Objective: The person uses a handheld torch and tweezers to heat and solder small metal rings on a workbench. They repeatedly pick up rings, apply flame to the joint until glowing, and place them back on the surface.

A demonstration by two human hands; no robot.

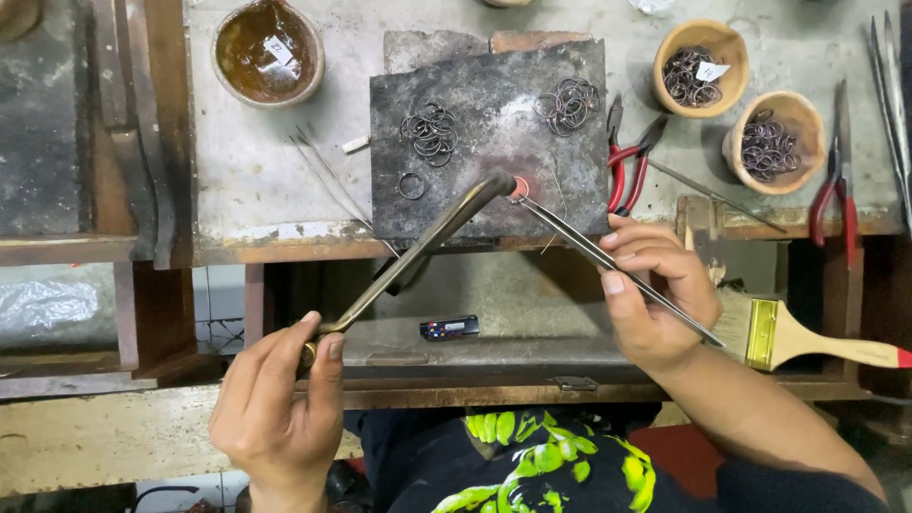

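Soldering work is observed on a dark charred block (pixel 494 204) set on the bench. A bent-nosed metal torch (pixel 427 242) is gripped by the left hand (pixel 280 389), whose fingers are closed around its rear end; the nozzle is directed at a small ring (pixel 520 187) glowing red near the block's front right edge. Long tweezers (pixel 617 266) are pinched between the fingers of the right hand (pixel 655 294), and their tips are seen at the glowing ring, though whether it is clamped or merely touched cannot be told.

Two heaps of wire rings (pixel 429 133) are noted further back on the block, with a single loose ring beside the left heap. To the right of the block lie red-handled pliers (pixel 629 166) and two wooden bowls (pixel 701 65) of rings; a paintbrush (pixel 807 337) lies below these.

It is judged that heat is best kept on the joint alone, with the tweezers held steady and the flame kept clear of the nearby heaps.
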